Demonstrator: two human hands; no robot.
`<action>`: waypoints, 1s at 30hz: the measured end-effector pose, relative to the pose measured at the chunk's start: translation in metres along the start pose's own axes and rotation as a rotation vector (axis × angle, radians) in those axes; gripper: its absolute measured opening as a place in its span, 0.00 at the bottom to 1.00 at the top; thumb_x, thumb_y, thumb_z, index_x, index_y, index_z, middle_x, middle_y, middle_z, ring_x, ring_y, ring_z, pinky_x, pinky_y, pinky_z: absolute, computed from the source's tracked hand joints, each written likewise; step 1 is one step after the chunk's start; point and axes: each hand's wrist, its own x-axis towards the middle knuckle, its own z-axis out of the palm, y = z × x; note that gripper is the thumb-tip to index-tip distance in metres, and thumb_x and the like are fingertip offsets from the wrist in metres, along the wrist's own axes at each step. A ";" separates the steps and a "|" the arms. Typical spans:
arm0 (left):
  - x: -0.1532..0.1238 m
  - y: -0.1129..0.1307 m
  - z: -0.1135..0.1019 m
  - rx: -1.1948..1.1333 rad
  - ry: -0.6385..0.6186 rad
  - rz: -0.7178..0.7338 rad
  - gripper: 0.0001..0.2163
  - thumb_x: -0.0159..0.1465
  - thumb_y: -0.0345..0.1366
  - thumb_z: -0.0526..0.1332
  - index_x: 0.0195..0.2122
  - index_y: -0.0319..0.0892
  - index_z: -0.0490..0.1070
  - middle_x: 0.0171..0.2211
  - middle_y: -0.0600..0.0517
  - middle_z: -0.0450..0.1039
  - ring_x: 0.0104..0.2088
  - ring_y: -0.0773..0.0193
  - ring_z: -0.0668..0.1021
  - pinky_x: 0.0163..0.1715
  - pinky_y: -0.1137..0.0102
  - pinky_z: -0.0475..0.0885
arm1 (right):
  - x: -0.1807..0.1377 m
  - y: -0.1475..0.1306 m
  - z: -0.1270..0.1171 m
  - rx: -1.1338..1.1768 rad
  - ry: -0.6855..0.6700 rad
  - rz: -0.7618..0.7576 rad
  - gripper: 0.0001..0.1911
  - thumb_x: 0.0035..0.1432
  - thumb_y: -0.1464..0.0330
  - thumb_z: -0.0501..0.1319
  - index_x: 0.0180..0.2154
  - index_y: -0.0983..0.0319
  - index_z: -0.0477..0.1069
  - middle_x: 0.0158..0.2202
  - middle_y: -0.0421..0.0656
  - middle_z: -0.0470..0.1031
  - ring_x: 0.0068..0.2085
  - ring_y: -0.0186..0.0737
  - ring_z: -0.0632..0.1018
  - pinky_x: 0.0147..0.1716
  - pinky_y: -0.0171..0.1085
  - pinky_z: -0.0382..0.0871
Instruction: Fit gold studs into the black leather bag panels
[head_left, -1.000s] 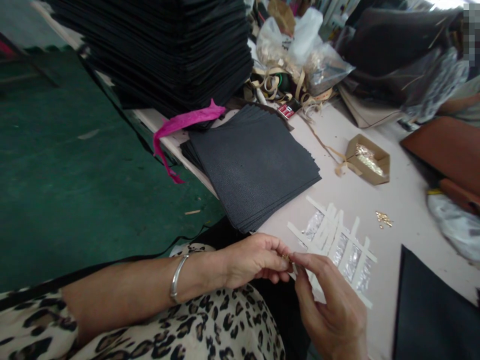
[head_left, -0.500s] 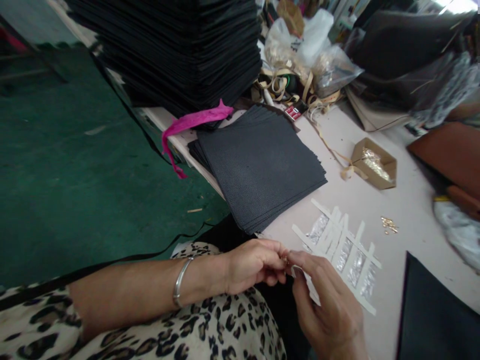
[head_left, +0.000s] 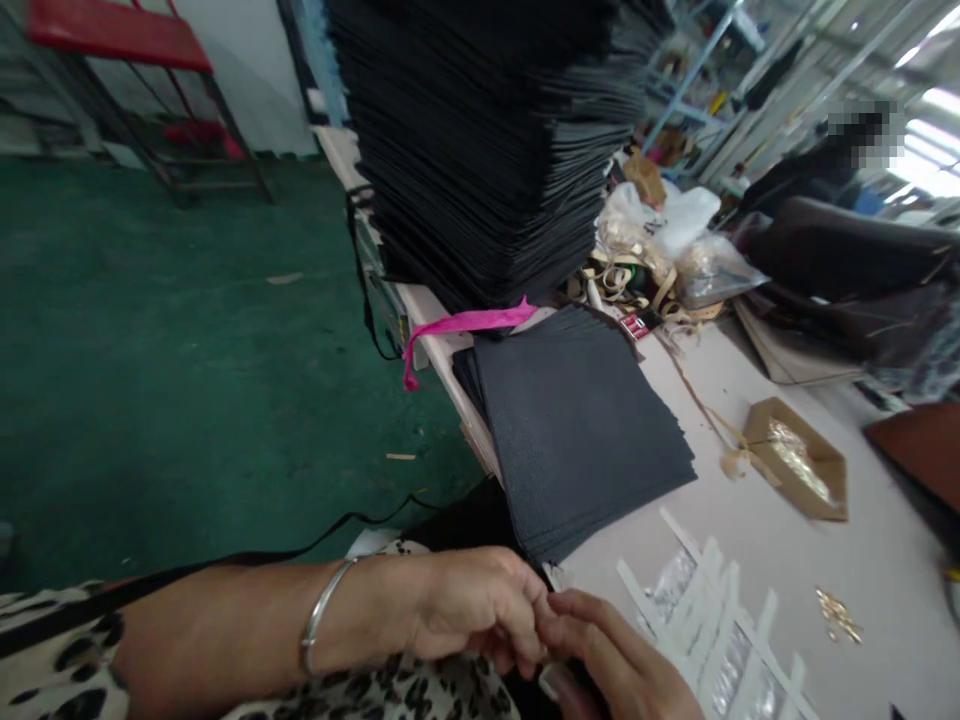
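My left hand [head_left: 469,610] is curled at the bottom of the view, a silver bangle [head_left: 321,612] on its wrist. Its fingertips meet those of my right hand [head_left: 611,660], which is also closed in a pinch. Whatever small piece they hold between them is hidden by the fingers. Just right of my hands lies a set of white paper strips with clear shiny packets [head_left: 709,625] on the pale table [head_left: 750,500]. A low pile of black textured sheets [head_left: 577,425] lies just beyond my left hand.
A tall stack of black sheets [head_left: 495,130] tied with a pink ribbon [head_left: 465,325] stands at the table's far left. A small cardboard box of gold fittings [head_left: 799,465], loose gold bits [head_left: 836,612], plastic bags [head_left: 667,240] and dark leather goods [head_left: 847,270] crowd the right. Green floor [head_left: 187,370] lies left.
The view has swung upward and left, so my hands now sit lower in the picture. Both hands have stayed pinched together at the fingertips throughout.
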 end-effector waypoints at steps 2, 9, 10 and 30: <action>-0.009 0.005 -0.008 0.018 0.033 0.045 0.07 0.35 0.30 0.66 0.19 0.40 0.74 0.18 0.57 0.70 0.20 0.71 0.68 0.20 0.76 0.60 | 0.013 0.002 0.005 -0.061 0.030 -0.061 0.12 0.61 0.76 0.58 0.46 0.63 0.75 0.43 0.49 0.82 0.41 0.40 0.84 0.40 0.29 0.80; -0.035 0.015 -0.035 0.034 0.039 0.144 0.08 0.37 0.27 0.66 0.21 0.42 0.77 0.19 0.59 0.73 0.22 0.71 0.70 0.26 0.76 0.66 | 0.065 -0.008 0.009 -0.181 0.062 -0.192 0.11 0.59 0.78 0.53 0.36 0.63 0.73 0.34 0.46 0.81 0.30 0.37 0.83 0.26 0.28 0.79; -0.037 0.014 -0.038 0.019 0.014 0.140 0.08 0.37 0.27 0.65 0.21 0.42 0.77 0.20 0.59 0.74 0.22 0.71 0.71 0.25 0.76 0.66 | 0.072 -0.009 0.007 -0.127 0.050 -0.187 0.10 0.60 0.78 0.54 0.35 0.62 0.72 0.33 0.45 0.80 0.29 0.36 0.83 0.24 0.27 0.78; -0.033 0.036 -0.064 -0.428 -0.019 0.288 0.11 0.43 0.25 0.64 0.30 0.38 0.74 0.27 0.52 0.77 0.24 0.70 0.78 0.24 0.77 0.72 | 0.131 0.006 -0.018 0.284 0.146 0.122 0.08 0.56 0.78 0.59 0.35 0.59 0.71 0.26 0.36 0.77 0.25 0.29 0.78 0.26 0.26 0.73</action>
